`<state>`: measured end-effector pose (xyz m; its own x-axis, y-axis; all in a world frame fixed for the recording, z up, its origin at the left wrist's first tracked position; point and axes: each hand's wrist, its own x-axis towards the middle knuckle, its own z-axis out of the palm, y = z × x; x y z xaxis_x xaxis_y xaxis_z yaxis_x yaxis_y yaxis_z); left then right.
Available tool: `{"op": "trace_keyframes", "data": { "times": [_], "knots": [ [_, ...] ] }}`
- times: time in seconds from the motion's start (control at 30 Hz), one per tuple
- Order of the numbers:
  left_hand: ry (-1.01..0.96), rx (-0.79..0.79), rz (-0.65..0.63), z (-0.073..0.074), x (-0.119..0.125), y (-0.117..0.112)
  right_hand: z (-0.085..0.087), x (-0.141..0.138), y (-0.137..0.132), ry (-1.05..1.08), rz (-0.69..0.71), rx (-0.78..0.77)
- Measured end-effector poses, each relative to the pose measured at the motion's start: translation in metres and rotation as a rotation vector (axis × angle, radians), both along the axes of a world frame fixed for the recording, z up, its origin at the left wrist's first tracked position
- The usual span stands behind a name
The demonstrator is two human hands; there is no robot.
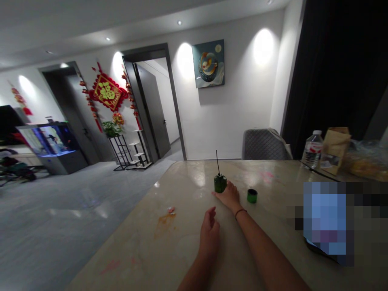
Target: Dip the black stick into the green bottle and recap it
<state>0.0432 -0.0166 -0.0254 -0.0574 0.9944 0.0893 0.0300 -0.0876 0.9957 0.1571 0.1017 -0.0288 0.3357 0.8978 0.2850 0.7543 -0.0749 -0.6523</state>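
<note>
A small dark green glass bottle (220, 184) stands upright on the table, with one thin dark stick (217, 162) rising from its neck. My right hand (229, 196) is closed around the near side of the bottle, thumb to the left and fingers to the right. Closer to me, my left hand (209, 232) is held over the tabletop, its fingers loosely bent and apart with nothing in them. To the right of my right hand sits a short green cylinder (252, 196) with a dark top, perhaps a cap.
The glossy beige table (182, 250) has orange and pink stains and a small crumpled bit (171, 210). On the right are a water bottle (313, 148), a brown paper bag (335, 150), a plastic bag (368, 159) and a pixelated screen (327, 218). A grey chair (265, 144) stands behind.
</note>
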Motion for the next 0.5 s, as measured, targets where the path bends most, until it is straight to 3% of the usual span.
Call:
{"op": "trace_keyframes", "data": {
  "times": [0.5],
  "knots": [
    [0.022, -0.011, -0.016, 0.003, 0.002, -0.002, -0.015, 0.005, 0.006, 0.008, -0.007, 0.126]
  ]
}}
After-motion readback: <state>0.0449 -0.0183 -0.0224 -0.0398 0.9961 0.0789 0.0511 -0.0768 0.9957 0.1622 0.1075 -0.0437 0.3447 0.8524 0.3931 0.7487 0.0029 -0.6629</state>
